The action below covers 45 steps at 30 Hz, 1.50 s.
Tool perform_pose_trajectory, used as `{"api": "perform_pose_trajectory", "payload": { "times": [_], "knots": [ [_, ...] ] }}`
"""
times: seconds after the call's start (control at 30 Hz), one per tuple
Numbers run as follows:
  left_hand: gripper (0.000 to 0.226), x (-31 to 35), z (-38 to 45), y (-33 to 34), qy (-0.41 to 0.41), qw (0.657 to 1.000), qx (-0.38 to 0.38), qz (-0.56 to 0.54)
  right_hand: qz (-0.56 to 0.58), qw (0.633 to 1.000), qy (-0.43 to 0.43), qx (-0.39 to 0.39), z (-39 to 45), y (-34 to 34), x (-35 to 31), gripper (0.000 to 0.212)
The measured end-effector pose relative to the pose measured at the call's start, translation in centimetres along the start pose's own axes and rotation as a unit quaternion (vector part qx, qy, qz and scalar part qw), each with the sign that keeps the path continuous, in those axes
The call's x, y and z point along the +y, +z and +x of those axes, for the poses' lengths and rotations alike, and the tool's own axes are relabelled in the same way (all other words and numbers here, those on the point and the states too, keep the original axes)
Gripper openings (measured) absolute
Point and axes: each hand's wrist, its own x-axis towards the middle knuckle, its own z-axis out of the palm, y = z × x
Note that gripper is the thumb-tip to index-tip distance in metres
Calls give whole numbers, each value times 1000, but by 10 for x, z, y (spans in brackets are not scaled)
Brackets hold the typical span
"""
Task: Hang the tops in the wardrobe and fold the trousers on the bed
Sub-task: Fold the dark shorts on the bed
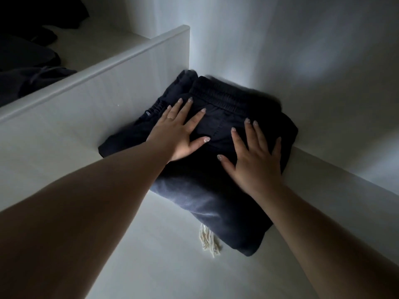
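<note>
The stack of folded dark navy trousers (pixel 216 134) is pressed flat by the left hand (pixel 180 134) and right hand (pixel 254 160), fingers spread wide, probably to settle it in the white shelf corner (pixel 151 244).

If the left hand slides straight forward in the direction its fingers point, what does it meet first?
The left hand lies flat on the folded dark trousers. Going straight on, its fingers would probably cross the elastic waistband, then meet the white wall behind the pile; depth is unclear.

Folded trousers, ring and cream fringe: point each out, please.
Folded trousers (pixel 224 104), head view, on the elastic waistband.
Ring (pixel 170 118), head view, on a left-hand finger.
Cream fringe (pixel 208 239), head view, mid-tassels below the stack.
</note>
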Motion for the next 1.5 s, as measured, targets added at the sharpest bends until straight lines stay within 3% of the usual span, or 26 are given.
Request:
{"api": "perform_pose_trajectory", "payload": {
  "times": [0.13, 0.37, 0.6, 0.73, 0.83, 1.13, 1.3, 1.4, 1.5],
  "knots": [
    [85, 5, 5, 4, -30, 999, 11, -34, 15, 999, 34, 7, -1, 7, 1, 79],
    [79, 9, 9, -15, -52, 993, -91, -50, 70, 994, 63, -58, 5, -3, -8, 72],
    [66, 13, -54, -33, -115, 957, -82, -255, 234, 970, 72, -1, -49, -36, -37, 55],
    [55, 23, -84, -58, -162, 909, -90, -374, 339, 938, 64, 36, -77, -56, -49, 50],
    [50, 33, -131, -80, -175, 882, -92, -428, 406, 910, 82, 8, -112, -75, -67, 50],
    [44, 52, -313, -189, -200, 881, -104, -416, 437, 896, 67, -44, -248, -185, -123, 47],
    [37, 67, -394, -272, -200, 849, -71, -484, 471, 879, 31, -75, -301, -273, -152, 42],
    [31, 77, -449, -318, -213, 811, -47, -542, 477, 874, -12, -95, -320, -326, -170, 42],
    [23, 87, -513, -351, -210, 801, -19, -561, 495, 860, -53, -111, -346, -368, -189, 42]
  ]
}}
